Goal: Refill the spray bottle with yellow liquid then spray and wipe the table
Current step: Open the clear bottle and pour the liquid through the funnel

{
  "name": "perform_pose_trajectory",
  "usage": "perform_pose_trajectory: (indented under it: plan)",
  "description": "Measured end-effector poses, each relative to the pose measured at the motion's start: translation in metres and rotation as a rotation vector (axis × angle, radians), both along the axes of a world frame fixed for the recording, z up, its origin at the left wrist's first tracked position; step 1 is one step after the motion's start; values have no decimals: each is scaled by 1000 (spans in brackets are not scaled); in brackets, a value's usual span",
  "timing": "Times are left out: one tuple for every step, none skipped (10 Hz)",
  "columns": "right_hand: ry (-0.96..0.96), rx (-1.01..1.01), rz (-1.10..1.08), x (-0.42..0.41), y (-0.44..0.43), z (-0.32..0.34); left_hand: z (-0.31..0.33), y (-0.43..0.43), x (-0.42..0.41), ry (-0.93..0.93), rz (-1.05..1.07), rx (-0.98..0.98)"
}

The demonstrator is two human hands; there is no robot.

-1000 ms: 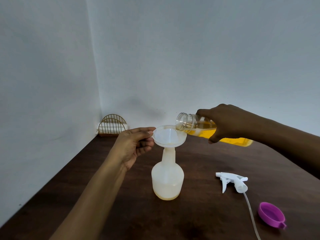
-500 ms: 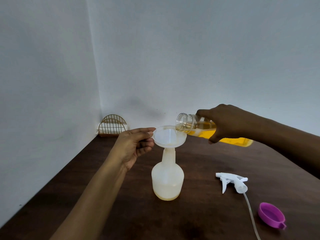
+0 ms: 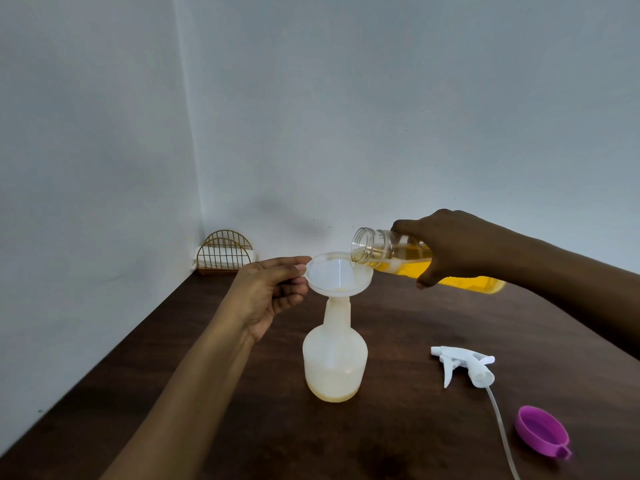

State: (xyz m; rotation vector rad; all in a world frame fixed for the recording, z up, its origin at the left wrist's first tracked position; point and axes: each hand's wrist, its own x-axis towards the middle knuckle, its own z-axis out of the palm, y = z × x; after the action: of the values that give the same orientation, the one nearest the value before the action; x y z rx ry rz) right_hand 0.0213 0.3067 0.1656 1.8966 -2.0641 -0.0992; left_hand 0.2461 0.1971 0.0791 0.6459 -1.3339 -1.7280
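A white translucent spray bottle (image 3: 334, 362) stands uncapped on the dark wooden table (image 3: 398, 438), with a thin layer of yellow liquid at its bottom. A white funnel (image 3: 337, 273) sits in its neck. My left hand (image 3: 270, 292) pinches the funnel's rim tab from the left. My right hand (image 3: 450, 245) grips a clear bottle of yellow liquid (image 3: 391, 256), tipped almost flat, its open mouth over the funnel's right edge. The white trigger sprayer head (image 3: 464, 365) with its dip tube lies on the table to the right.
A purple cap (image 3: 542, 431) lies at the right front, beside the dip tube. A gold wire rack holding something white (image 3: 224, 252) stands in the far left corner against the walls. Walls close the table on the left and back.
None of the objects has shifted much. The clear bottle's mouth sits slightly lower over the funnel, and both hands keep their holds.
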Motion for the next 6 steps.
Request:
perform_pose_trajectory:
  plan:
    - [-9,1,0,0,0,0,0,0,0,3,0,-1]
    - [-6,0,1,0,0,0,0,0,0,3,-3,-1]
    - [3,-5,-4,-1,-1,-1,0,0,0,3,-5,0]
    - [4,-13,-3,-2,-1,-1,0,0,0,5,-4,0]
    - [5,-18,5,-3,-1,-2,0,1,0,9,-5,-2]
    - [5,-21,3,-3,-1,-2,0,1,0,8,-3,-2]
